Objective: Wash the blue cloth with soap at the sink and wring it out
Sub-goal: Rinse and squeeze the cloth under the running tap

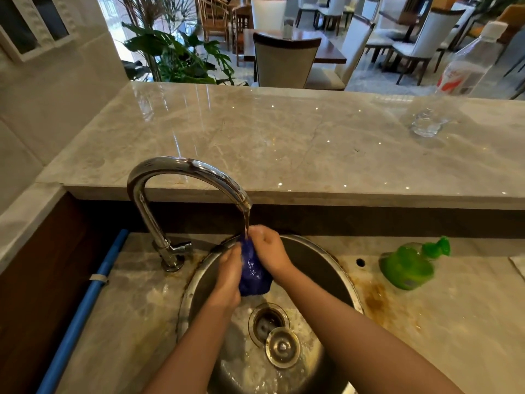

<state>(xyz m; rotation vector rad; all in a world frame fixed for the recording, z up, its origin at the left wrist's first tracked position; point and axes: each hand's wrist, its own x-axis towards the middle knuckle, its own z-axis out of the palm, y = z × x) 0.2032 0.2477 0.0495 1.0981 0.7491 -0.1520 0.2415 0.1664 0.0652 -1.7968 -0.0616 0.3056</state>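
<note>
Head view — we count two hands: the left hand (228, 273) and the right hand (268, 248) both grip one blue cloth (253, 273) under one running tap (181, 177), above one round sink (326, 268); one green soap dispenser (409, 265) lies beside it.

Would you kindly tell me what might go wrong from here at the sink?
Water from the tap strikes the cloth, held by the left hand and right hand near the sink rim, and may splash the counter. The stopper lies by the open drain and could slide over it, pooling water.
</note>
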